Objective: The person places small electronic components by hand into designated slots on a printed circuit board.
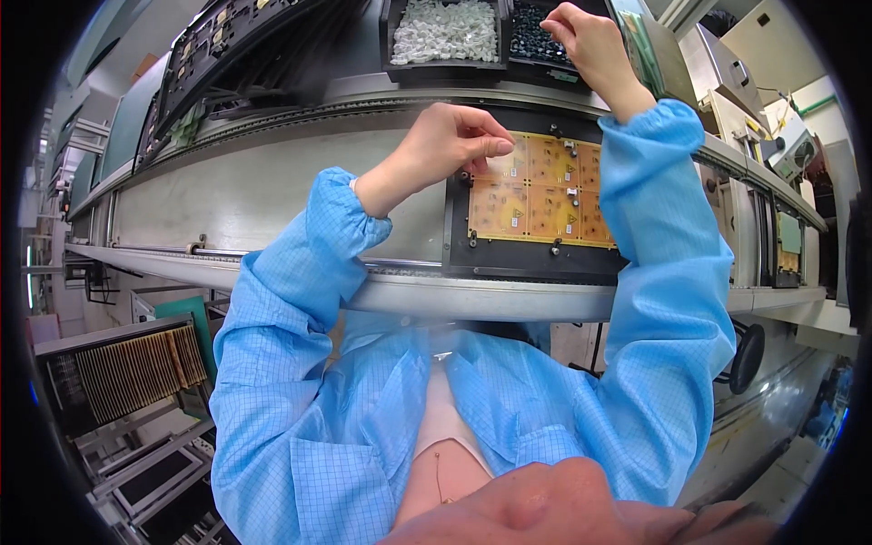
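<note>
My left hand (447, 145) hovers at the upper left corner of an orange circuit board panel (498, 204), thumb and fingertips brought together. Whatever lies between those fingertips is too small or hidden to name. The panel sits in a black carrier frame (459, 250), with a few small white and dark parts standing on it. Farther off, my right hand (590, 45) is over a black bin of small dark parts (536, 36), its fingers curled in a pinch. I cannot make out anything in that pinch. My right sleeve covers the panel's right side.
Left of the dark parts stands a black bin (391, 54) heaped with small white parts (445, 32). The carrier rests on a metal conveyor line (272, 191) with a rail (427, 295) along its near side. A rack of stacked boards (136, 372) stands at lower left.
</note>
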